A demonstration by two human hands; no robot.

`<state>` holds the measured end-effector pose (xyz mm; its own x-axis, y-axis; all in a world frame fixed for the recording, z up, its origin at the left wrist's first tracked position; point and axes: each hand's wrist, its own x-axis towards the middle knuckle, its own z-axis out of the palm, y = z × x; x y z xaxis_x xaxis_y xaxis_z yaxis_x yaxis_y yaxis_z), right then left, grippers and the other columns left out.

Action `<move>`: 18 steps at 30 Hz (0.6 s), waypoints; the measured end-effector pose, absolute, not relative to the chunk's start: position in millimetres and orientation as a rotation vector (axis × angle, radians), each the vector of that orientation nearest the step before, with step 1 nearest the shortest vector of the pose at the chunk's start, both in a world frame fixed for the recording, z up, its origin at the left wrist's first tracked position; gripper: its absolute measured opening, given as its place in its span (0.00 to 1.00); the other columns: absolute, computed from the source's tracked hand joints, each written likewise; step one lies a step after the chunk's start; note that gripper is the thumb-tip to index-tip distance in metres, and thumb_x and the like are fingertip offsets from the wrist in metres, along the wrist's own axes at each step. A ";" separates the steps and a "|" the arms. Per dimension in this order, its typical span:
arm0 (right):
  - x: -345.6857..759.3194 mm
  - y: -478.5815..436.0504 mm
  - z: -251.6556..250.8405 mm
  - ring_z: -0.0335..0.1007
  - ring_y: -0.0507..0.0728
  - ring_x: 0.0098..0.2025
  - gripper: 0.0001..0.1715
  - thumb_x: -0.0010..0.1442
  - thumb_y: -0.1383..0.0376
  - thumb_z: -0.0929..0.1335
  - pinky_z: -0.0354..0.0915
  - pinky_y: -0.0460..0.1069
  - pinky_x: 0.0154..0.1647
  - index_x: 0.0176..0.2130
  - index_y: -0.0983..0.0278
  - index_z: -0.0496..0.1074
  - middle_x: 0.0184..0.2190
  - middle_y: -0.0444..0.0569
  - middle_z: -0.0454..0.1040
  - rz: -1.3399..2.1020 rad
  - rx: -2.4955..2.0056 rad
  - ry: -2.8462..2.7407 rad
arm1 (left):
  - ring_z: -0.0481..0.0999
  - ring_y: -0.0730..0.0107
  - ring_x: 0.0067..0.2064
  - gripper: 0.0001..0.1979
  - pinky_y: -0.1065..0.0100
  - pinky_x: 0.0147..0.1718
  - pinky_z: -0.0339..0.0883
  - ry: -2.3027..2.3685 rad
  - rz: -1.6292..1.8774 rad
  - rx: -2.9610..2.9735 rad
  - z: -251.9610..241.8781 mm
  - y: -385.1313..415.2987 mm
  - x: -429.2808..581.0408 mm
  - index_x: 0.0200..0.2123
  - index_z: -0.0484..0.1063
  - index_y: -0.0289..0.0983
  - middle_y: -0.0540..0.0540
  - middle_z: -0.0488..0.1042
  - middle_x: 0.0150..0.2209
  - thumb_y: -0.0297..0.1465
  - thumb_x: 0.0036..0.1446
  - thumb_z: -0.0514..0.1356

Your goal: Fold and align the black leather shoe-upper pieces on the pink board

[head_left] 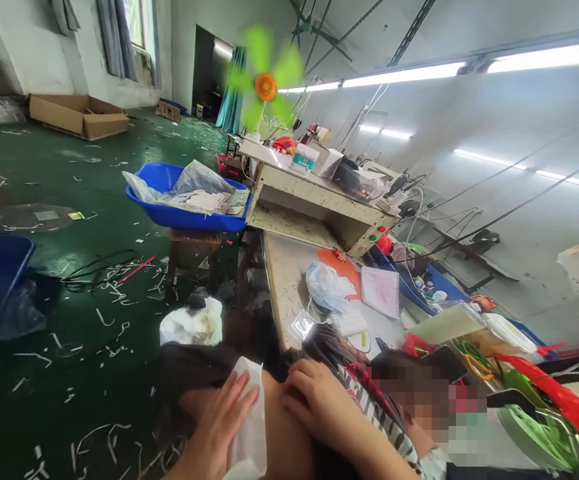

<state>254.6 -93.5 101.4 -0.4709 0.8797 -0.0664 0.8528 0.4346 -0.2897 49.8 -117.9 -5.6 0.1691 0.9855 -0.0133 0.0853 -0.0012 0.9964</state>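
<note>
My left hand (218,427) lies with its fingers stretched flat on a white cloth (249,413) spread over a bare thigh (282,447) at the bottom of the view. My right hand (314,400) rests just to the right on the same leg, fingers curled under, and nothing shows in them. It touches the dark hair and striped garment (369,407) of another person who leans in from the right.
A worn work table (286,287) ahead carries a plastic bag (324,287), a notebook (382,290) and a white machine housing (314,207). A blue tub (184,213) of plastic sits on a stool. Scraps litter the green floor (69,373). Red and green plastic parts (544,407) lie at right.
</note>
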 end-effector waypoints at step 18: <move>252.7 -94.2 97.3 0.69 0.56 0.36 0.02 0.56 0.70 0.68 0.61 0.50 0.37 0.33 0.64 0.70 0.32 0.46 0.74 0.344 -1.566 -2.683 | 0.67 0.64 0.32 0.06 0.63 0.37 0.59 1.495 0.799 1.214 -25.1 -100.2 44.8 0.18 0.67 0.36 0.50 0.68 0.23 0.26 0.45 0.59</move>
